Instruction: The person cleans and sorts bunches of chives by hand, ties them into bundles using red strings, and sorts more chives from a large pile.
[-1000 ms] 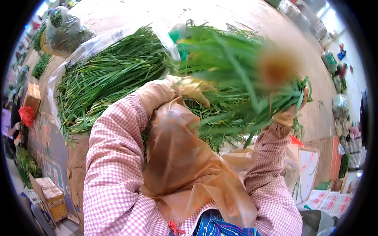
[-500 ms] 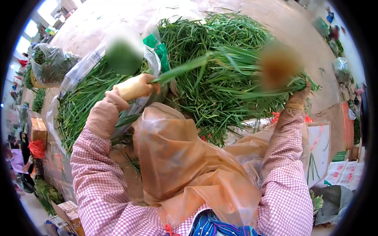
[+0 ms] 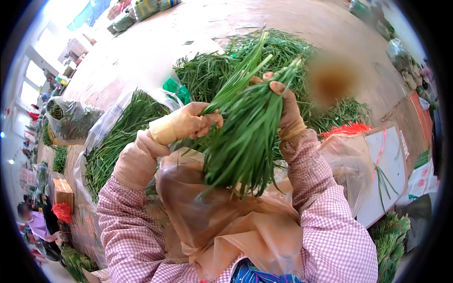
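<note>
My right hand, in a brownish glove, is closed around the pale stem ends of a thick bunch of garlic chives. The long flat leaves hang down toward my lap. My left hand, gloved with a yellowish cuff, closes on a thinner bunch of garlic chives, whose stem ends point up and away. Both bunches meet in front of me, and their leaves overlap. Beyond the hands lies a large heap of loose garlic chives. An orange-brown plastic sheet covers my lap.
At left, an opened clear plastic bag holds more green leaves. A white board with red ties stands at right. Farther left are a filled bag, a cardboard box and a seated person.
My right hand has come inward from the far right with the chives, and its bunch now hangs before me. My left hand has moved right, closer to it. The view has shifted.
</note>
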`<state>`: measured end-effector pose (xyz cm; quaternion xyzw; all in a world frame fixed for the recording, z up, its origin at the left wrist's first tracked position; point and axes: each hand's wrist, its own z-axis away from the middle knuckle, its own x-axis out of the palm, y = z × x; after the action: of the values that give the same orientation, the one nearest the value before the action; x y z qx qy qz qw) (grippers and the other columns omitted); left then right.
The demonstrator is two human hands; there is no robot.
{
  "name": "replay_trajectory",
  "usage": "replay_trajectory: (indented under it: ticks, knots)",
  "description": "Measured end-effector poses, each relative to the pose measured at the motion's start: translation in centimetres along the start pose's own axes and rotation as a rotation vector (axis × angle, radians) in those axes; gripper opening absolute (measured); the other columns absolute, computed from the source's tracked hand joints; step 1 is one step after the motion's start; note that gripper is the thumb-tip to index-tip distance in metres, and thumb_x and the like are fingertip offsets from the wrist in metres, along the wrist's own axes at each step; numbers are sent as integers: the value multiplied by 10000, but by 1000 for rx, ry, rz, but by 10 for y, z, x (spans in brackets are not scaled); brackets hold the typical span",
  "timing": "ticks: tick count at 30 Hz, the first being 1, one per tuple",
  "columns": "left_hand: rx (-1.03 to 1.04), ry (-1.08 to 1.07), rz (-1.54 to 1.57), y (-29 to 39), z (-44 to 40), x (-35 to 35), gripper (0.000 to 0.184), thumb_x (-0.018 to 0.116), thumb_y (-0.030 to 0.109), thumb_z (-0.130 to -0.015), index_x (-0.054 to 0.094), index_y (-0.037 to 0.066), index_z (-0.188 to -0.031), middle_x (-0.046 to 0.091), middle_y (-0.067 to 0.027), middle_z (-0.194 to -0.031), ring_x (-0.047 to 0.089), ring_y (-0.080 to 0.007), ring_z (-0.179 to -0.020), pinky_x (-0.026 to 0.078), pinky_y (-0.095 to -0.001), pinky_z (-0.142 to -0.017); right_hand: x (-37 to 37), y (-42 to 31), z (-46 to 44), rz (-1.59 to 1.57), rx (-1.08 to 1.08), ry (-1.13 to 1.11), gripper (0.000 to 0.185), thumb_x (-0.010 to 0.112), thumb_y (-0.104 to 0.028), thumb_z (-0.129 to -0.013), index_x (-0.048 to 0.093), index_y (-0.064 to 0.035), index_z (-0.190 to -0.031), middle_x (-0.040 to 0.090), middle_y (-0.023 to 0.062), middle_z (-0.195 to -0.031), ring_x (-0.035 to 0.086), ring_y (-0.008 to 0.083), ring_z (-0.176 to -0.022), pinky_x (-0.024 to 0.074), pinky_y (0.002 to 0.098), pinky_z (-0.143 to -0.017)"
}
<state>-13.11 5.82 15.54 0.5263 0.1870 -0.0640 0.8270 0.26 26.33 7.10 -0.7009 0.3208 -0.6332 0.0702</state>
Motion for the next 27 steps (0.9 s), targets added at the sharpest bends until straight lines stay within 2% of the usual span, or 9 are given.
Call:
replay_trajectory:
  ticks: [3, 8, 9, 10, 13, 18, 21, 24, 27]
  knots:
    - [-127, -140, -157, 5, -5, 9, 301, 548, 362, -940, 547, 77, -845, 472, 47, -596, 413, -50, -510, 325, -210, -461, 12, -3, 1, 69, -33, -152, 576, 603, -328, -818, 479, -41, -1303, 497, 201, -1317, 561, 329, -1109, 492, 447, -940]
    - [-154, -277, -30, 21, -7, -1, 248, 559, 300, -923, 561, 80, -809, 477, 22, -525, 405, -52, -425, 303, -204, -389, 50, -25, -1, 251, -129, -228, 637, 558, -385, -852, 461, 57, -1301, 503, 202, -1311, 500, 273, -1217, 455, 384, -996]
    - [-139, -227, -37, 27, -4, -3, 254, 547, 300, -926, 568, 73, -813, 460, 23, -506, 394, -54, -412, 295, -207, -380, 53, -28, -12, 309, -153, -270, 584, 510, -412, -873, 514, 33, -1251, 572, 177, -1230, 570, 254, -1122, 471, 383, -967]
    - [-123, -174, -47, 33, 0, -6, 262, 536, 301, -929, 575, 67, -817, 444, 24, -487, 383, -55, -399, 286, -209, -371, 79, -34, -7, 307, -128, -196, 572, 682, -402, -766, 549, 12, -1137, 515, 248, -1210, 526, 316, -1128, 517, 423, -888]
    - [-67, -291, -73, 53, 14, -36, 297, 523, 312, -932, 611, 28, -930, 543, -14, -616, 480, -73, -481, 362, -205, -420, 116, -49, -12, 414, -259, -240, 451, 599, -387, -809, 575, 4, -1035, 623, 172, -948, 638, 289, -870, 540, 384, -837]
    - [150, 181, -517, 108, 85, -57, 410, 556, 349, -893, 587, -3, -1099, 617, -48, -783, 570, -95, -564, 451, -210, -477, 128, -58, -17, 360, -403, -350, 405, 456, -416, -876, 624, -48, -889, 619, 96, -775, 612, 211, -696, 527, 339, -644]
    - [73, 58, -722, 134, 125, -70, 659, 501, 523, -880, 473, 40, -1327, 612, -112, -1133, 588, -223, -1018, 453, -339, -876, 119, -62, 19, 314, -304, -284, 471, 405, -460, -884, 638, -50, -902, 627, 86, -746, 611, 228, -658, 532, 359, -614]
    - [130, 240, -615, 146, 152, -37, 766, 493, 625, -829, 469, 50, -1335, 602, -111, -1162, 585, -221, -1040, 437, -340, -925, 80, 5, 36, -111, -133, -117, 555, 444, -462, -894, 561, -1, -1181, 644, 135, -1091, 635, 234, -966, 499, 382, -917]
    - [235, 277, -112, 102, 109, -35, 754, 532, 605, -829, 459, 51, -1336, 557, -111, -1266, 531, -220, -1171, 463, -341, -939, 57, 33, 58, -158, -7, 24, 512, 506, -481, -876, 580, -17, -1081, 660, 129, -933, 651, 250, -837, 538, 400, -810]
